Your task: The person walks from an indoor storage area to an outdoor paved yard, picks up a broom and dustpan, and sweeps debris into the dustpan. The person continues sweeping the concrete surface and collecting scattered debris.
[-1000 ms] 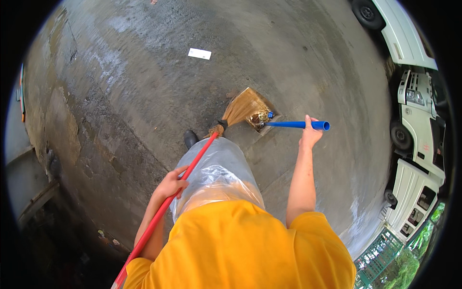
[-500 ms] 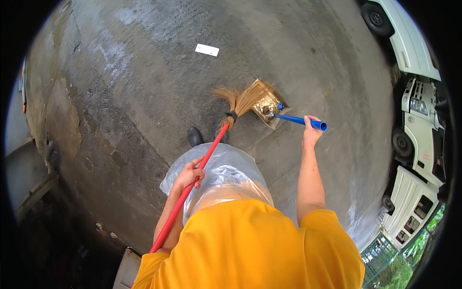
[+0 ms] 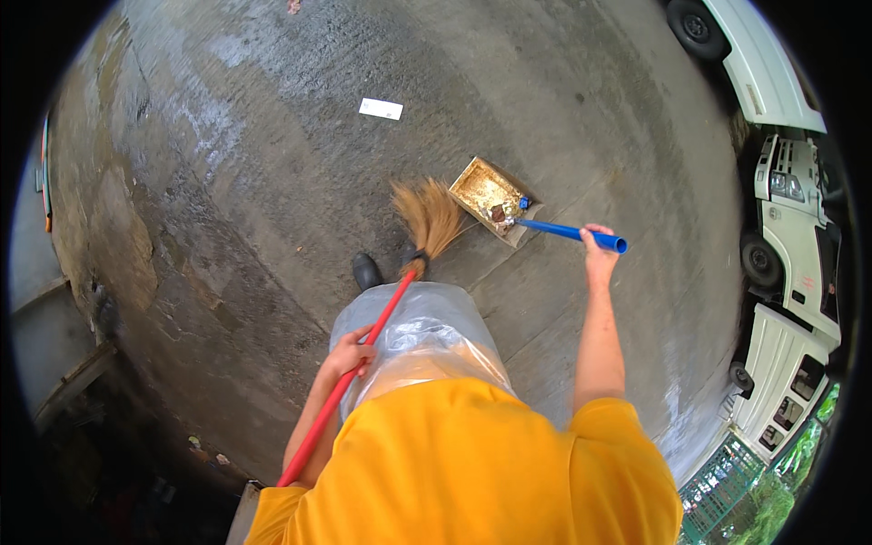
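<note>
My left hand (image 3: 351, 353) is closed around the red handle of a broom (image 3: 380, 318), whose tan straw bristles (image 3: 427, 216) fan out over the concrete just left of a dustpan (image 3: 489, 189). With my right hand (image 3: 599, 247) I grip the dustpan by its long blue handle, near the hollow end. The pan is golden inside and worn, and its open side faces up. Inside, by the handle, lie a brown scrap, a blue piece and some pale bits of litter. A white rectangular card (image 3: 381, 109) lies flat on the floor beyond the broom.
Wet, stained concrete (image 3: 300, 182) stretches around me. White vehicles, among them a truck (image 3: 792, 232) and a van (image 3: 781, 381), stand along the right. Small litter (image 3: 207, 450) lies at the lower left, near a dark area. A black boot (image 3: 367, 271) shows below the broom.
The broom's bristles have come off the dustpan and swung left, so the pan's inside now shows. The dustpan and my right hand have shifted slightly right. Both hands keep their grips.
</note>
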`<state>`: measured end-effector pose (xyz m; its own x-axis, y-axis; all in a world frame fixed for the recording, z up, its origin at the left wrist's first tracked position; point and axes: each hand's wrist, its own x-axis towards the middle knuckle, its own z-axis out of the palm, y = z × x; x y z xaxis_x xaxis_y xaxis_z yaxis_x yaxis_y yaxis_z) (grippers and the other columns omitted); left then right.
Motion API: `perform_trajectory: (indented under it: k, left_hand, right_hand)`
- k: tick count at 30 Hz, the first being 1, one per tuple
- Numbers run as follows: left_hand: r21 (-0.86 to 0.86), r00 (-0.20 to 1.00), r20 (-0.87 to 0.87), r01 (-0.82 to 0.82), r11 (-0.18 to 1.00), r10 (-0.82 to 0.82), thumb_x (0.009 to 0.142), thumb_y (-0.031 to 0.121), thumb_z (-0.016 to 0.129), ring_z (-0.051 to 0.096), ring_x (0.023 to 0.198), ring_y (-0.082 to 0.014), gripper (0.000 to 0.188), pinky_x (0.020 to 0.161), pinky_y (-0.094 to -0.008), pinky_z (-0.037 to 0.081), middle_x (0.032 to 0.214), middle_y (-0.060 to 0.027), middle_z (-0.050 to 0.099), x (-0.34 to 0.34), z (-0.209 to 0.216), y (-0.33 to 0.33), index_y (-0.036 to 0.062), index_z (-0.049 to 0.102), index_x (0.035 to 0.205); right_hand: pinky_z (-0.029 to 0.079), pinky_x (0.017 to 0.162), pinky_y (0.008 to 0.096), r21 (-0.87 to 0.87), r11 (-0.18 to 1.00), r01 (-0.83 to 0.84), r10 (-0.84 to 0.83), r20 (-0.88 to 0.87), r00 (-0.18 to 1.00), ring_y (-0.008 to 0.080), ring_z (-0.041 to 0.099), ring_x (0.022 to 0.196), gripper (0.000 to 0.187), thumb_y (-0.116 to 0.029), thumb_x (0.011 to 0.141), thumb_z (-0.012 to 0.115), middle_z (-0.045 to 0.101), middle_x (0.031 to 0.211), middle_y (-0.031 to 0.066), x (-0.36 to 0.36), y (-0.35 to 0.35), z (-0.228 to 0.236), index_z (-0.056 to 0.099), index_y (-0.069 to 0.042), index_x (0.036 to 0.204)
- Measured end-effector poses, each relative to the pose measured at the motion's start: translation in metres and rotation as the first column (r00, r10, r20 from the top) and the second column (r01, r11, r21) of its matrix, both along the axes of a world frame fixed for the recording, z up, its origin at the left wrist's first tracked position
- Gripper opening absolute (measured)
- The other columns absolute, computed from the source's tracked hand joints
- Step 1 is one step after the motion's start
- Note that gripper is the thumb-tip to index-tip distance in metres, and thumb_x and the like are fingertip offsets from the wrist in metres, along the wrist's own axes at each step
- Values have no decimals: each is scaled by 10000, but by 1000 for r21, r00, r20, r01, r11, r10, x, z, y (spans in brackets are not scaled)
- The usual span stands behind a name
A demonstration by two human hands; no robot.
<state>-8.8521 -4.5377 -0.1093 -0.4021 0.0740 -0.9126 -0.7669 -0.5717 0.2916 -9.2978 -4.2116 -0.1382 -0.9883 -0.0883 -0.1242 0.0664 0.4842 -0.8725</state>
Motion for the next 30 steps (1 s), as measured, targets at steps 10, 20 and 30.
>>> perform_trajectory:
  k: [10, 20, 30]
  left_hand:
    - [-205, 956, 6, -287, 936, 294, 770, -34, 568, 469, 370, -135, 767, 357, -292, 400, 618, -40, 520, 44, 121, -38, 20, 312, 1491]
    - [-81, 986, -137, -104, 991, 93, 778, -31, 582, 474, 383, -135, 761, 367, -288, 409, 604, -43, 540, 13, 4, 39, -15, 302, 1486]
    - [-224, 905, -82, -425, 877, 418, 797, -38, 573, 439, 375, -137, 746, 358, -303, 384, 618, -42, 518, 80, 88, 66, 28, 311, 1492]
  right_hand:
    - [469, 794, 264, -5, 996, -93, 93, 11, 996, 114, 585, 862, 263, -100, 770, 799, 647, 927, 18, 2, -12, -32, 658, -48, 987]
    - [474, 844, 292, 9, 975, -223, 223, -13, 975, 148, 608, 923, 294, -145, 777, 798, 662, 984, 48, 7, -4, 3, 664, -52, 1021]
    - [484, 829, 302, 42, 946, -321, 322, -31, 946, 147, 623, 875, 269, -145, 765, 802, 677, 927, 53, -35, 15, 4, 682, -41, 982]
